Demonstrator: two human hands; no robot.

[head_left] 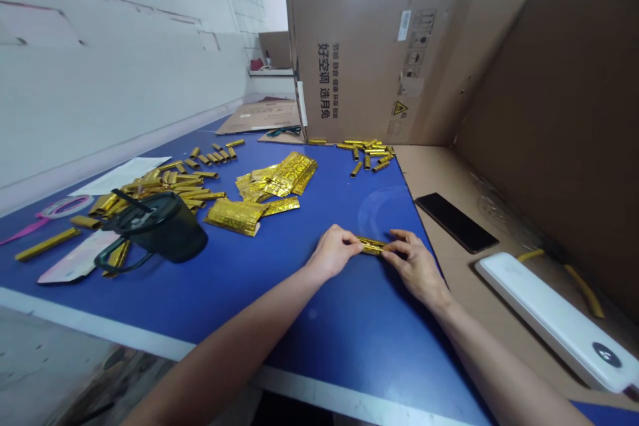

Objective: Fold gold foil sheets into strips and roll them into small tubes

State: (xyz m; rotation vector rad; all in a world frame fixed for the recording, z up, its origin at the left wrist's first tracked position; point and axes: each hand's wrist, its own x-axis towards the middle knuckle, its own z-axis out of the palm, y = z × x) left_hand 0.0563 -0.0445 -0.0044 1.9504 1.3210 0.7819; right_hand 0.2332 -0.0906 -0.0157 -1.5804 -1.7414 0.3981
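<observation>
Between my two hands, low over the blue tabletop (299,279), is a narrow strip of gold foil paper (372,245) that looks folded or rolled lengthwise. My left hand (333,249) pinches its left end with the fingertips. At the other end, my right hand (412,263) grips it between thumb and fingers, with the upper fingers raised a little. To the left of my hands lies a loose pile of flat gold foil sheets (289,176), with a curled gold sheet (234,215) in front of it. Several short gold rolls (368,158) lie scattered beyond my hands.
A dark lidded cup (172,229) stands at left among many gold rolls (194,193) and a roll of clear tape (70,206). Cardboard walls (369,60) rise behind and at right. A black phone (456,221) and a white power bank (549,319) lie on the right.
</observation>
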